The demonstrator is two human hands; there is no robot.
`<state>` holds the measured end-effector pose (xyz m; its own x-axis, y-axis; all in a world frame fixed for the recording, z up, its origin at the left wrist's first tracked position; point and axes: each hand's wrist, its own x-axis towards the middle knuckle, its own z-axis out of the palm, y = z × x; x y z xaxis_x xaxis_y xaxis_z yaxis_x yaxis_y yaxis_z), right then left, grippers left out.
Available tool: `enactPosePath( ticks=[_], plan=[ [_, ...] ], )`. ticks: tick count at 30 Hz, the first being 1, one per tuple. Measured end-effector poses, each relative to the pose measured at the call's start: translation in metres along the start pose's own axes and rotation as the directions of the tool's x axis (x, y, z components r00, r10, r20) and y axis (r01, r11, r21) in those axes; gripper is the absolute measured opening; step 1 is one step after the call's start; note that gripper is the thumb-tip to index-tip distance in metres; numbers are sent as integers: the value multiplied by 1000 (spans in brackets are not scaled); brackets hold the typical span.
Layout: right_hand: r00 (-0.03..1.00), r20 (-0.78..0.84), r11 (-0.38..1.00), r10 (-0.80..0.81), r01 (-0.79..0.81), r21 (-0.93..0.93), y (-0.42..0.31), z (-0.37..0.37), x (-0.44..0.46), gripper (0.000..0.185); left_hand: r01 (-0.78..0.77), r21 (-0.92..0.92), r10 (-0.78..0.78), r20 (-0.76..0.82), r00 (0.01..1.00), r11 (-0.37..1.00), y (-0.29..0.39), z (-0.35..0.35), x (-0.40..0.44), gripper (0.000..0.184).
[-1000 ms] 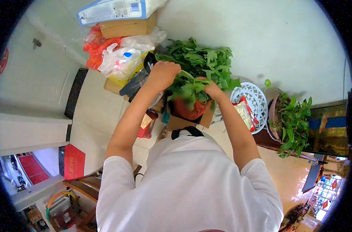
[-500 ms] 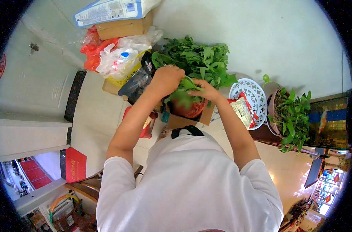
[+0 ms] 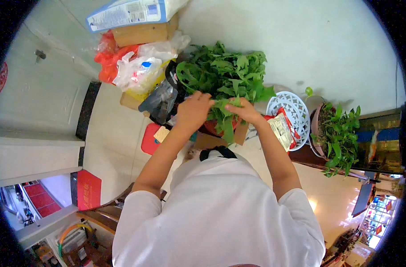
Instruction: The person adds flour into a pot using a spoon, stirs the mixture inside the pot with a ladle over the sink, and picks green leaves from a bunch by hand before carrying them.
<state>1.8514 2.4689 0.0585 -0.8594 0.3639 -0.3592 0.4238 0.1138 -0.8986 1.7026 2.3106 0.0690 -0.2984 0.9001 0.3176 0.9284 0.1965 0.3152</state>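
A large heap of leafy green stems lies in front of me against the wall. My left hand is closed at the near edge of the heap, its fingertips on a leafy sprig. From the other side my right hand pinches the same sprig, whose leaves hang down between both hands. Below it shows part of a red container, mostly covered by leaves, inside a cardboard box. The exact grip of the left fingertips is partly hidden by leaves.
Left of the heap are a black plastic bag, white plastic bags and a red stool-like object. On the right stand a white lattice basket with a red-and-white packet, a potted plant and a fish tank.
Both hands have shifted slightly toward me and lower. The sprig between them now hangs down over the red container. My left forearm has swung right, uncovering more of the red stool-like object.
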Motion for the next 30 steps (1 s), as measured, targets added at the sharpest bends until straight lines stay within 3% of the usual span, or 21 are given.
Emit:
enactPosePath(
  ticks=[1, 2, 3, 4, 5, 6, 8, 9, 10, 12, 14, 16, 18, 22, 24, 27, 30],
  plan=[
    [1000, -12, 1000, -14, 14, -11, 5, -2, 4, 33, 123, 57, -118, -81, 990, 991, -2, -3, 1, 22],
    [987, -100, 990, -126, 118, -79, 23, -3, 14, 32, 123, 58, -118, -83, 990, 991, -6, -2, 2, 22],
    [955, -176, 965, -240, 214, -154, 28, -2, 19, 31, 239, 129, -246, 41, 968, 962, -12, 0, 6, 31],
    [955, -169, 964, -243, 217, -155, 33, -2, 22, 31, 342, 213, -377, 151, 914, 915, -18, 4, 10, 40],
    [955, -203, 976, -219, 214, -45, 31, 0, 24, 29, 387, 161, -418, 280, 864, 908, -25, 9, 16, 52],
    [954, -232, 975, -191, 211, 65, 30, 0, 27, 27, 394, 161, -425, 275, 862, 905, -32, 24, 14, 52],
    [955, -208, 960, -210, 242, 142, 34, 0, 35, 27, 379, -144, -365, 114, 924, 914, -37, 46, 14, 53],
    [956, -192, 939, -222, 263, 222, 36, -1, 37, 26, 370, -298, -351, 117, 929, 880, -36, 47, 17, 53],
    [956, -191, 939, -225, 264, 218, 38, -2, 38, 26, 370, -301, -352, 112, 929, 879, -33, 49, 17, 53],
    [923, -347, 913, -167, 277, 299, 20, 9, 31, 25, 187, -223, -191, 4, 982, 957, -22, 45, 10, 48],
    [932, -331, 878, -145, 275, 391, 9, 12, 33, 26, 200, -306, -204, 21, 979, 931, -7, 36, 5, 50],
    [939, -318, 833, -130, 277, 480, 4, 17, 37, 27, 157, -186, -144, 84, 986, 970, 1, 29, 3, 47],
    [903, -424, 816, -67, 294, 498, 3, 23, 40, 30, 79, -168, -81, -2, 997, 983, 0, 34, 0, 42],
    [910, -406, 882, -78, 253, 397, 9, 26, 48, 31, 52, -83, -47, 56, 997, 995, 3, 31, 2, 34],
    [910, -352, 938, -220, 296, 181, 5, 26, 49, 30, 47, -59, -42, 86, 995, 997, 5, 29, 4, 32],
    [920, -340, 896, -196, 309, 320, -3, 38, 51, 27, 1, 62, -10, 152, 988, 998, 6, 29, 6, 27],
    [926, -228, 894, -301, 357, 270, -9, 39, 47, 22, -42, 113, 37, 40, 999, 993, 4, 37, 3, 20]
  ],
)
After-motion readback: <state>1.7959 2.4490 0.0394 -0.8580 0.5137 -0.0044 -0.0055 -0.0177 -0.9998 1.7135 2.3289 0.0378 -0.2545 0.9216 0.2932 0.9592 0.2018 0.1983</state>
